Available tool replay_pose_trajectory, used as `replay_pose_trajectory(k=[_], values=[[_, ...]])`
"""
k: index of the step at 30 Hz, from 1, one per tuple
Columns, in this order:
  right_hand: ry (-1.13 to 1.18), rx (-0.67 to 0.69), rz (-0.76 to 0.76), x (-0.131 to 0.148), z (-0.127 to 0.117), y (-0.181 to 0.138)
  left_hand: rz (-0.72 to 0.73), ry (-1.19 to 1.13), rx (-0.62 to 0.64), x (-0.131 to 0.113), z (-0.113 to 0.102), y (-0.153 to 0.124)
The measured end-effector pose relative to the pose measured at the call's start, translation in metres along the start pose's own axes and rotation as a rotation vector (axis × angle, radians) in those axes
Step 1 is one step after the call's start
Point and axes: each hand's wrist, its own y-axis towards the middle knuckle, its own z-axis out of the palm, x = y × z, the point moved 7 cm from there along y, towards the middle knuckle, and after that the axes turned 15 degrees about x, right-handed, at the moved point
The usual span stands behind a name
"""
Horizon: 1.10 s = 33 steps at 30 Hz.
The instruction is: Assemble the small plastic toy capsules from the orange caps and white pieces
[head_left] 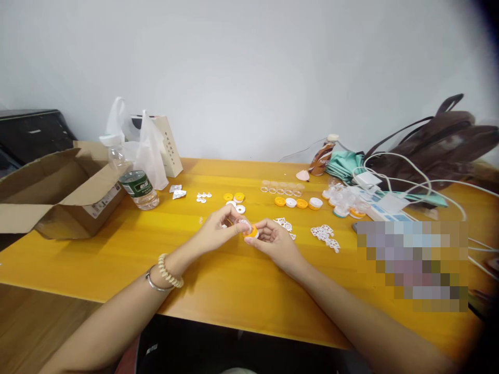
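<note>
My left hand (220, 227) pinches a small clear plastic cup (244, 224) above the middle of the table. Against it, my right hand (278, 245) holds an orange round cap (252, 232) with a white edge. The two pieces meet or nearly meet; fingers hide the join. Just beyond my hands lie orange and white discs (239, 197). Farther right stand a row of clear cups (283, 188) and a row of orange and white caps (301, 203). White cut-out plastic pieces (325, 235) lie to the right of my right hand.
At left are an open cardboard box (78, 208), a tilted water bottle (140, 189) and a white plastic bag (150, 150). Small white parts (202, 197) lie nearby. On the right are clear-topped assembled pieces (343, 200), a power strip (384, 212), cables, a brown bottle (323, 158) and a bag (440, 145).
</note>
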Motion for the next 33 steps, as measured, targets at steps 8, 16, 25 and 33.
replay_pose_trajectory(k=[8, 16, 25, 33], values=[[-0.045, -0.002, 0.000, 0.002, -0.001, -0.002, 0.035, 0.114, 0.016, -0.011, -0.002, -0.002], [-0.010, -0.010, -0.009, 0.003, -0.003, -0.001, 0.099, 0.079, 0.156, -0.020, -0.001, -0.005], [-0.094, 0.007, -0.075, 0.009, -0.001, -0.004, 0.100, 0.122, -0.027, -0.013, -0.009, -0.004], [-0.153, 0.014, -0.102, 0.009, -0.001, -0.004, 0.089, 0.134, -0.071, -0.014, -0.008, -0.005]])
